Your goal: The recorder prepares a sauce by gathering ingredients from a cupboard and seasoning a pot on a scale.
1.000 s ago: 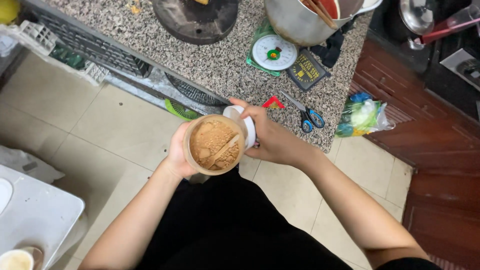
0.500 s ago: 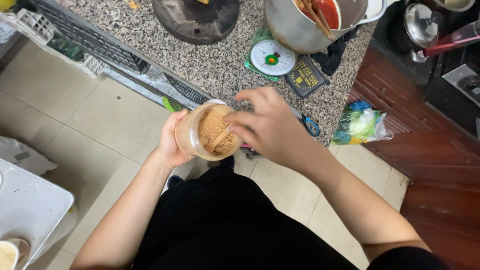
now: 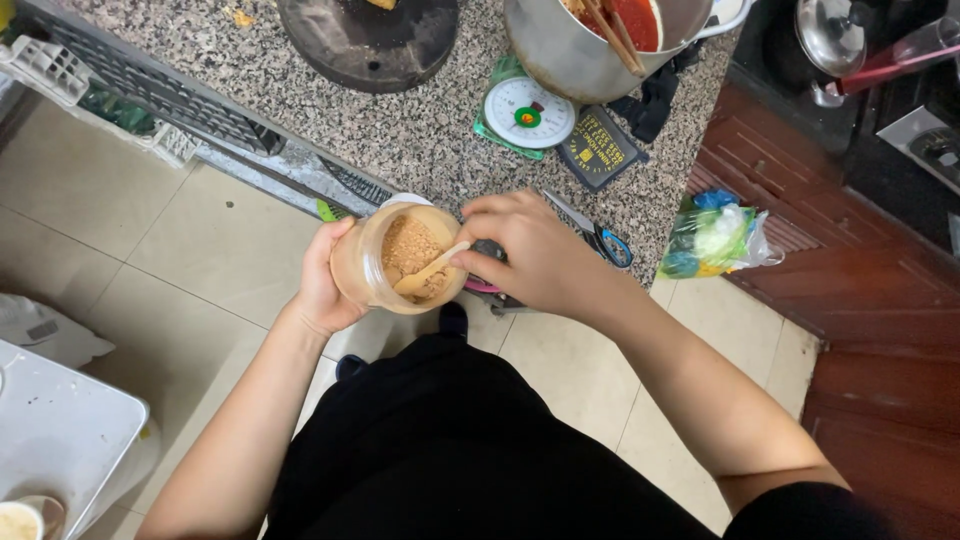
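"Where were the hands from where you stood?"

"Both were out in front of the body, just off the near edge of the worktop. The left hand (image 3: 325, 285) was curled, palm turned to the right, fingers wrapped round and out of sight, thumb lying up along the top."

"And the other?"

"The right hand (image 3: 530, 255) sat knuckles up, fingers bent and pinched together at the tips, pointing toward the left one. The two were close, not touching."

"The arms?"

"Bare forearms, both bent at the elbow, coming up from either side and converging like a wedge."
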